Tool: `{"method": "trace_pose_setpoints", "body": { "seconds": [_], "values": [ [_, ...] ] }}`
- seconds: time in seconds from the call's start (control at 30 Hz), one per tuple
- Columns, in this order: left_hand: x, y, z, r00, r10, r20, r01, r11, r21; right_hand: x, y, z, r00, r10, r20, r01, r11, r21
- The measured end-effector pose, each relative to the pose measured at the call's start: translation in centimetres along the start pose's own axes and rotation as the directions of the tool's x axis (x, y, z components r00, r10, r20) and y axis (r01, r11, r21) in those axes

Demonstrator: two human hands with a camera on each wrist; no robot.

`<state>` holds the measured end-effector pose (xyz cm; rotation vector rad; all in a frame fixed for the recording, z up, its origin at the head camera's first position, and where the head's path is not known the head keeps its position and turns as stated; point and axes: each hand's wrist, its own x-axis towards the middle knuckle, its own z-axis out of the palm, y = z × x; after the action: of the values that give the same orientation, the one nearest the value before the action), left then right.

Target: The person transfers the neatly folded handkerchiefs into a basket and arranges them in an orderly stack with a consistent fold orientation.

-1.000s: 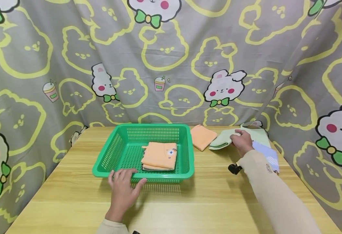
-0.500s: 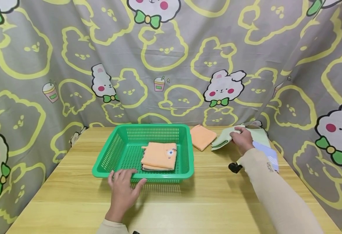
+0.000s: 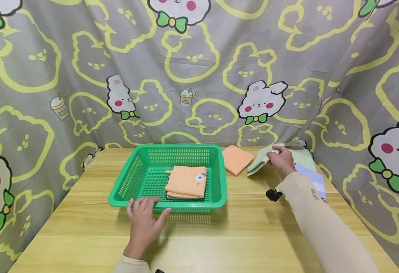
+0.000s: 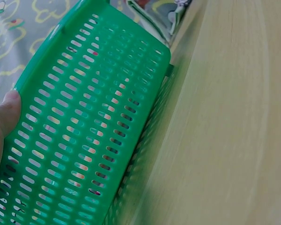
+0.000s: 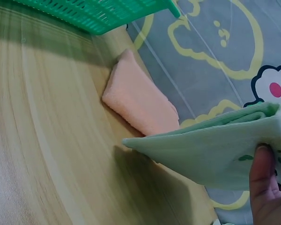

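Observation:
A green plastic basket (image 3: 172,205) with slotted walls stands on the table, a folded orange towel (image 3: 186,182) inside it. My left hand (image 3: 144,220) holds the basket's near rim, fingers over the edge and thumb outside; in the left wrist view the thumb (image 4: 7,110) lies against the rim. At the right, my right hand (image 3: 283,162) pinches a folded pale green towel (image 3: 262,158), lifted and tilted, its lower corner close over the table. The right wrist view shows the thumb (image 5: 263,173) pressed on the green towel, with the other fingers mostly hidden behind it.
Between the basket and the held towel lies another folded orange towel (image 3: 237,160). Past my right hand are a second light green cloth (image 3: 305,158) and a blue-violet cloth (image 3: 310,176), partly hidden by my arm. A patterned grey curtain (image 3: 199,68) hangs behind the table (image 3: 199,246).
My right hand has raised the green towel slightly, and its hanging side has tilted steeper and shifted a little right. My left hand and the basket have stayed in place.

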<state>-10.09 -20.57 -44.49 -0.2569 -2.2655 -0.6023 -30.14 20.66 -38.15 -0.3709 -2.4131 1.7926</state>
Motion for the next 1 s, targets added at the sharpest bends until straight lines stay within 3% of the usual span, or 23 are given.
{"method": "trace_pose_setpoints", "body": {
  "seconds": [1.0],
  "values": [
    [0.1,-0.1,0.0,1.000,-0.002,0.000,0.002,1.000,0.000,-0.8,-2.0,1.2,0.999,-0.049,0.020,0.048,0.998,0.042]
  ]
}}
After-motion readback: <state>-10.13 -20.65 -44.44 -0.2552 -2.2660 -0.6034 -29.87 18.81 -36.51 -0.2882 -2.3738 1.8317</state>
